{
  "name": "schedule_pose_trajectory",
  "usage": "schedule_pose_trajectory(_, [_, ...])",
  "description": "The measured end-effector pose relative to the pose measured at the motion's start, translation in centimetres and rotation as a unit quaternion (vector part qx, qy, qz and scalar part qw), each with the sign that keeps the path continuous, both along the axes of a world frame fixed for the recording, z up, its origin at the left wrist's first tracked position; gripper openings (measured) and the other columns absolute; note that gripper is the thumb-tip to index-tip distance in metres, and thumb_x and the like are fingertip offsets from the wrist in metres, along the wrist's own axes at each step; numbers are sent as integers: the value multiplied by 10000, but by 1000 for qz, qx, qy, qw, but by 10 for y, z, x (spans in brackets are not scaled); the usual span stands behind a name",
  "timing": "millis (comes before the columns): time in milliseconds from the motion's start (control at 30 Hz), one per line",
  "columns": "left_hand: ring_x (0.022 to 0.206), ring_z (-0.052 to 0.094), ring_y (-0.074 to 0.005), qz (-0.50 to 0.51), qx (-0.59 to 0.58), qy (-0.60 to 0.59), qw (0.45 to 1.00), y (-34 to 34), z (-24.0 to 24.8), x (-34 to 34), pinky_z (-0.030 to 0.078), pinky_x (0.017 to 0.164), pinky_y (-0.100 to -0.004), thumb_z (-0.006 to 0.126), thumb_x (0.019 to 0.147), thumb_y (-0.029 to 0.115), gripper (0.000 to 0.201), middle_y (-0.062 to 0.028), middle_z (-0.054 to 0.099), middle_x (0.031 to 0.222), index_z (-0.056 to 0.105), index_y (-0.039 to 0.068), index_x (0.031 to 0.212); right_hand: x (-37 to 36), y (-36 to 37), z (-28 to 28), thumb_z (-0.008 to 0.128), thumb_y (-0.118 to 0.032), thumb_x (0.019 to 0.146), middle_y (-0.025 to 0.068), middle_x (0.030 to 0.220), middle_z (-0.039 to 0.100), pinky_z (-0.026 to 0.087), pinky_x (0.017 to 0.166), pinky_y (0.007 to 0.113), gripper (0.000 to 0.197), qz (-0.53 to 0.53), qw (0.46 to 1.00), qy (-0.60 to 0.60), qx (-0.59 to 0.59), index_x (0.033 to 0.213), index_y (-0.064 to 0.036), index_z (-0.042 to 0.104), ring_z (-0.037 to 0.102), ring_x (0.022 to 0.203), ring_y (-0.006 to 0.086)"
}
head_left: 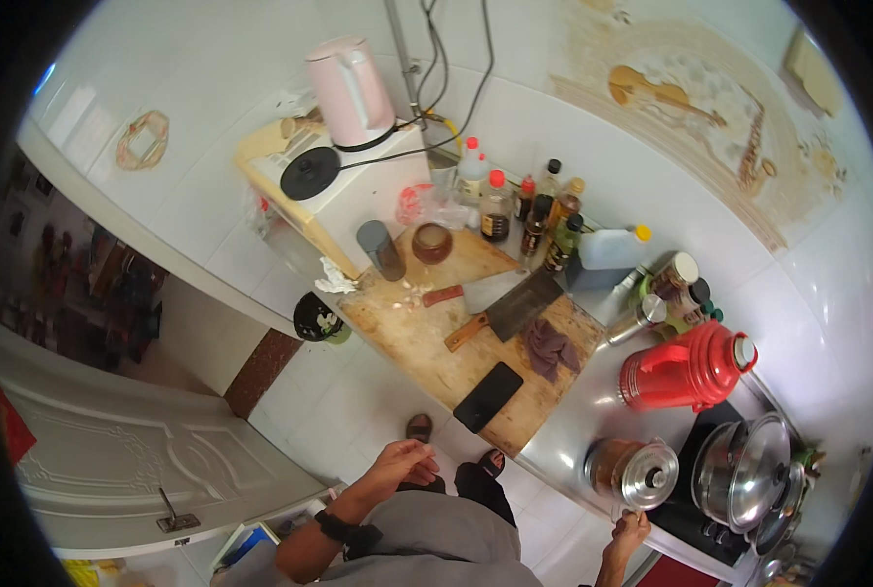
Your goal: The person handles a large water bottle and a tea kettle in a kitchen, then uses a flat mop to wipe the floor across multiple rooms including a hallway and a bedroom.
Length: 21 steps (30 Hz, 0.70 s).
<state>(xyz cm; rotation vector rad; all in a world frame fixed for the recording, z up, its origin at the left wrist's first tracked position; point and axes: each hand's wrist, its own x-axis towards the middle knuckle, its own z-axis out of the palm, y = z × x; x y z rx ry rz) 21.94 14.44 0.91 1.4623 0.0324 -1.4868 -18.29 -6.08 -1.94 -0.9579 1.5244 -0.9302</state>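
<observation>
My right hand point(632, 529) is wrapped round the handle of a glass pot point(607, 468) with brownish contents or tint. A shiny metal lid point(649, 476) with a dark knob covers the pot, which is at the counter's front edge. In front of my body is my left hand point(399, 466), its fingers curled and pressed together; whatever they may hold is hidden. The nearest thing on the board to it is a black phone point(489, 396). Beyond the phone lie a cleaver point(522, 307) with a wooden handle and a crumpled purple-brown cloth point(550, 349).
A large wooden board point(397, 328) covers much of the counter. Sauce bottles point(496, 207) line the wall. A red thermos point(689, 366) stands by the stove, where a lidded steel pot point(739, 470) sits. At the back is a pink kettle point(350, 95). A bin point(319, 317) is below left.
</observation>
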Motion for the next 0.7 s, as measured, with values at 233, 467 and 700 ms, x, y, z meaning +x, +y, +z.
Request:
schedule_pose_trajectory(233, [749,661,-182,5,-12,15,1000,28,-22,47,559,712,-315,504,997,278,253,-103,657,891,567,33,1002,38,23,68,567,-119,776,-85,581,383,178,394,185,113,10,998,36,-41,695,-123,489,285,448,1])
schedule_pose_trajectory(467, [720,666,-194,2,-46,43,998,75,-50,139,564,689,-309,458,994,272,296,-111,674,860,599,19,928,149,55,166,561,-153,808,-75,539,354,186,384,208,145,59,988,46,-134,704,-125,463,279,429,21])
schedule_pose_trajectory(700, [680,663,-195,27,-46,30,998,143,-55,244,549,648,-313,462,986,335,375,-106,674,789,613,12,869,324,80,250,580,-140,773,-79,517,293,174,377,217,135,104,988,-57,-97,712,-125,460,255,415,41])
